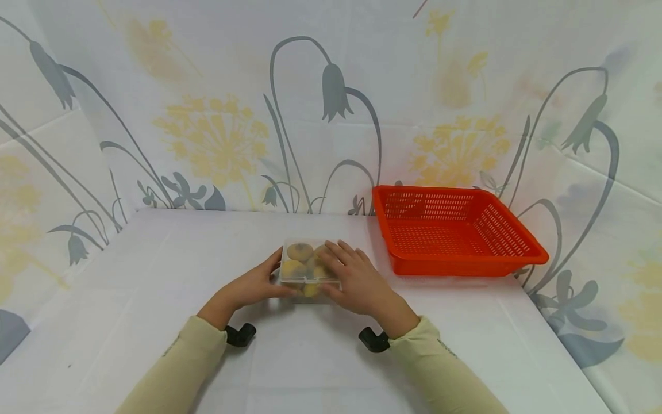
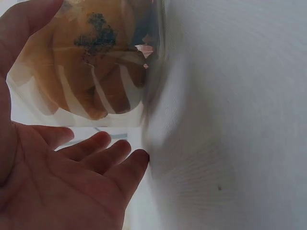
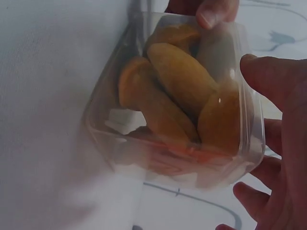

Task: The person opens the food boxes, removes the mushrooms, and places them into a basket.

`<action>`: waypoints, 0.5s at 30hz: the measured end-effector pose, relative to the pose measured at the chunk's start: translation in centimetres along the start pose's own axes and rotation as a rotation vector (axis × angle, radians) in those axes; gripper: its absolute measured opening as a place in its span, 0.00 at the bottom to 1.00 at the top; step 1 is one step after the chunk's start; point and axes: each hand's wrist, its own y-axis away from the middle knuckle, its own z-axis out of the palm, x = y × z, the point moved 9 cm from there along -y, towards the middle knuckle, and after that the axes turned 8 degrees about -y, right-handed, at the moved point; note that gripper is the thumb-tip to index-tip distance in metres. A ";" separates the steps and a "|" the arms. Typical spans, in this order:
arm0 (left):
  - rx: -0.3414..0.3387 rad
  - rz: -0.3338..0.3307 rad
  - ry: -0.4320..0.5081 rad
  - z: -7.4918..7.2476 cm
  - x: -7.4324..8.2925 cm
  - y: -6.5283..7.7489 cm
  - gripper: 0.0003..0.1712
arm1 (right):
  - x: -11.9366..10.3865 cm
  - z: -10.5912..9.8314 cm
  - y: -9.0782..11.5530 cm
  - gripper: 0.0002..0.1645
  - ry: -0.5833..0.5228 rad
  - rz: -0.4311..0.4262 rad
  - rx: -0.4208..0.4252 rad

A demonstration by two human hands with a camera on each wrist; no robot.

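A clear plastic box with a lid sits on the white table, packed with several rounded tan-yellow pieces, some long and thick. My left hand holds its left side, thumb along the front and index finger toward the back corner. In the left wrist view, the other fingers curl loosely beside the box. My right hand lies over the lid's right part with fingers extended, its thumb at the front edge. A dark speckled patch shows on one piece through the wall.
A red perforated plastic basket stands at the back right, beyond my right hand. White cloth with grey and yellow flowers hangs behind and along the sides. Black wrist mounts protrude from both sleeves.
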 end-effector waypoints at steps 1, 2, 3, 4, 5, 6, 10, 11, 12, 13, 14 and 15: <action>0.002 -0.001 0.009 0.0 0.0 -0.1 0.66 | -0.1 0.1 -0.1 0.40 0.003 -0.001 -0.006; 0.002 0.000 0.020 0.1 0.0 -0.2 0.66 | -0.2 0.3 -0.2 0.40 0.008 -0.004 -0.011; 0.003 0.002 0.032 0.1 -0.1 -0.3 0.67 | -0.3 0.4 -0.3 0.40 0.011 -0.009 -0.012; 0.004 0.005 0.041 0.1 -0.1 -0.4 0.67 | -0.4 0.4 -0.3 0.40 0.013 -0.014 -0.011; 0.006 0.003 0.053 0.1 -0.2 -0.5 0.68 | -0.5 0.5 -0.4 0.40 0.016 -0.020 -0.009; 0.008 0.006 0.061 0.1 -0.2 -0.6 0.68 | -0.6 0.6 -0.5 0.40 0.019 -0.029 -0.006; 0.005 0.031 0.109 0.3 -0.1 -0.9 0.70 | -1.0 0.8 -0.7 0.40 0.035 -0.054 0.003; 0.002 0.034 0.123 0.4 -0.1 -1.0 0.70 | -1.0 0.8 -0.8 0.40 0.038 -0.059 0.006; -0.002 0.040 0.134 0.4 0.0 -1.0 0.70 | -1.0 0.9 -0.8 0.40 0.040 -0.062 0.007; -0.005 0.042 0.147 0.5 0.0 -1.1 0.70 | -1.1 0.9 -0.8 0.39 0.042 -0.064 0.011; -0.006 0.043 0.153 0.6 0.1 -1.0 0.71 | -1.1 0.9 -0.8 0.39 0.045 -0.067 0.016; -0.009 0.044 0.161 0.6 0.2 -1.0 0.71 | -1.1 0.9 -0.8 0.39 0.046 -0.068 0.020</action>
